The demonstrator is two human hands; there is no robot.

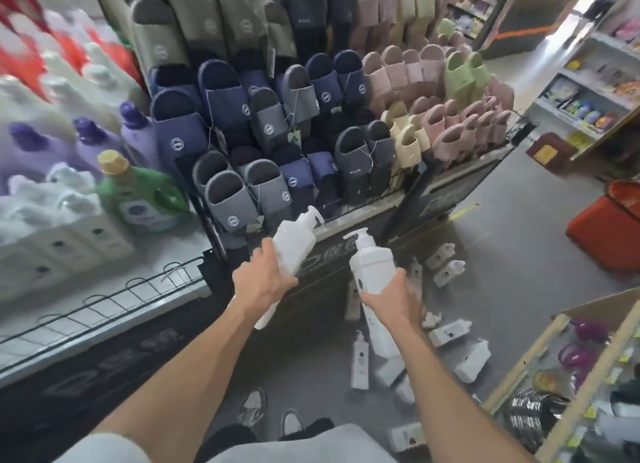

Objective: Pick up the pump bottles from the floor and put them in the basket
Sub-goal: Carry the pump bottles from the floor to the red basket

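**Q:** what was on the left side?

**A:** shelf w/ detergent bottles, a green jug (143, 194) at its right end. Slipper rack (311, 116) next to it, top middle.

**Q:** and the hands?

**A:** left hand (263, 282) was clamped on two white pump bottles, the upper one (294, 244) tilted w/ pump toward the rack, a 2nd one (266, 315) poking out under the wrist. Right hand (389, 300) was wrapped round another pump bottle (372, 268), pump up, plus one more (381, 331) hanging below the palm. Hands were apart, not touching.

**Q:** rest of the bottles?

**A:** still on the floor (512, 220), scattered under & right of the right arm, e.g. one lying flat (472, 360). Red basket (609, 234) sat at the right edge, well apart from the hands.
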